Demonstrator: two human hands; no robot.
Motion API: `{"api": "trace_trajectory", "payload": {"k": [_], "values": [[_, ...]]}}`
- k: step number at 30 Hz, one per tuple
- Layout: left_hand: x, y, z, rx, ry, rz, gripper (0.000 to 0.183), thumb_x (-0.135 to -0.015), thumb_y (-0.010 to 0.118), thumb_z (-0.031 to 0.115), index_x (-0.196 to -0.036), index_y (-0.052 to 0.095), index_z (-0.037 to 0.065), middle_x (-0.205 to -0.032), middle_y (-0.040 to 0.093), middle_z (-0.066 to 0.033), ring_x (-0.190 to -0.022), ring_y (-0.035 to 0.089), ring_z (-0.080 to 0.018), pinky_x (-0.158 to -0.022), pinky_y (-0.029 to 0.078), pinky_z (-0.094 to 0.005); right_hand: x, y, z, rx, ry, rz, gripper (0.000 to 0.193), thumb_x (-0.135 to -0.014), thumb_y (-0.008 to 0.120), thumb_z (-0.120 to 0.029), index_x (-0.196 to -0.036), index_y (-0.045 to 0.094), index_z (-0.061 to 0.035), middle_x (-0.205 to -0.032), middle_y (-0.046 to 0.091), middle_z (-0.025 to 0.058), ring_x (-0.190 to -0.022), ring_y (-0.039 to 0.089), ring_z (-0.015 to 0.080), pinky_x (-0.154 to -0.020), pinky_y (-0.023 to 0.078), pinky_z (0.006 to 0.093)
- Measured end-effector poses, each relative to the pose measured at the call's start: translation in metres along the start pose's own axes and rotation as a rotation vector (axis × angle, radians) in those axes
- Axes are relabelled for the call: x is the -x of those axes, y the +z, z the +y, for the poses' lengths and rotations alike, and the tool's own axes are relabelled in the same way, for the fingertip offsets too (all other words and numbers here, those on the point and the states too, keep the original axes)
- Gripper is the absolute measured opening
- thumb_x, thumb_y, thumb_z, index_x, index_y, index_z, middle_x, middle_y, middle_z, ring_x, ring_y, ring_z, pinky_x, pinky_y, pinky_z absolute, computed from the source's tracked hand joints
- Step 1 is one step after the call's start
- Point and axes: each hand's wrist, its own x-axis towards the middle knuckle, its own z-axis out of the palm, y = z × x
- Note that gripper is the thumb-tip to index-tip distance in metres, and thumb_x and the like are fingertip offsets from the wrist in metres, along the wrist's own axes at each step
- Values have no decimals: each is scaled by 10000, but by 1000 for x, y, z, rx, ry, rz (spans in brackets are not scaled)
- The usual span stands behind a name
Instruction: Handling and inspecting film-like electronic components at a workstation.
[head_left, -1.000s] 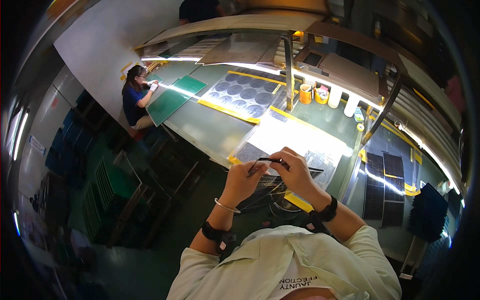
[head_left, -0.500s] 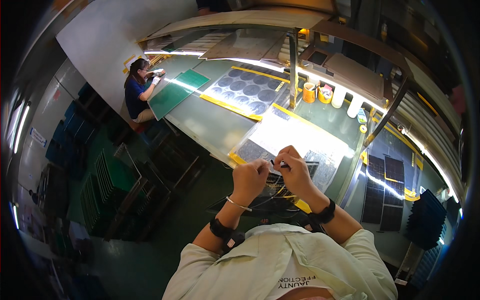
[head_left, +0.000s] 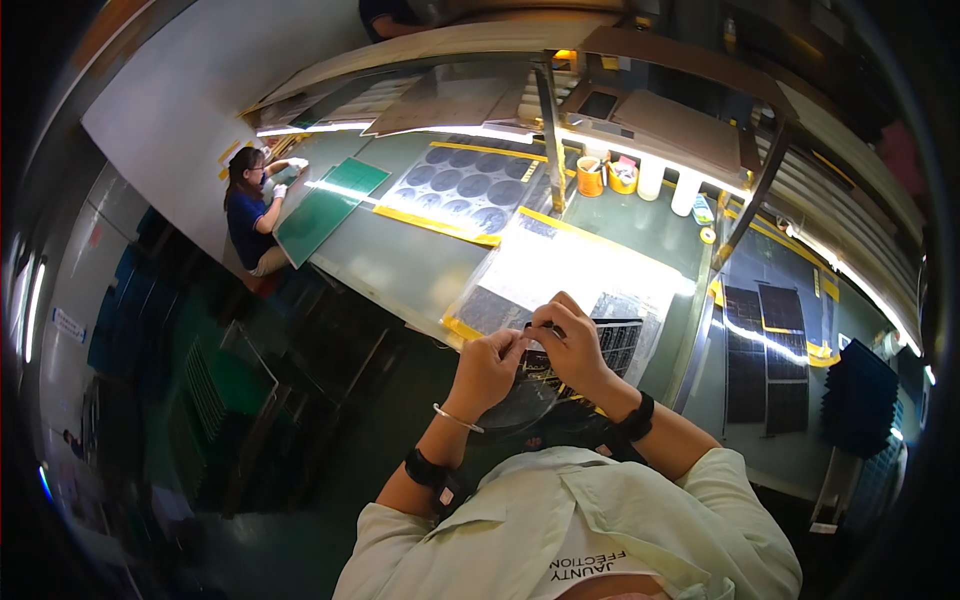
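Note:
My left hand (head_left: 487,368) and my right hand (head_left: 569,341) meet close together over the near edge of the workbench (head_left: 400,262). Both pinch a small dark thin object (head_left: 537,328) between the fingertips. Just beyond them lies a dark gridded panel (head_left: 610,345) on a bright lit sheet (head_left: 580,270). A round clear disc (head_left: 525,402) shows below my hands. What exactly the small object is I cannot tell.
A dark panel with round discs (head_left: 462,185) lies further along the bench, edged with yellow tape. Orange cups (head_left: 605,177) and white bottles (head_left: 668,186) stand at the back. A seated person (head_left: 252,210) works at a green mat (head_left: 325,207) at far left. Dark panels (head_left: 765,345) lie at right.
My hands have drawn closer together and lower, toward my body; the thin dark object between them now looks shorter and is pinched by both hands.

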Motion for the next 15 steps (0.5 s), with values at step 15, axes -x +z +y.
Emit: {"api": "trace_trajectory", "payload": {"k": [15], "values": [[3,1,-8,-163,-18,-143,160,-847,613,128,-856,659,-25,-656,623,-152,-564,588,-158,-558,449,-282,8,-13,19,-1068,724,340,113,-932,542,-140,-834,536,-83,-741,538,20,-497,344,38,-423,279,180]]}}
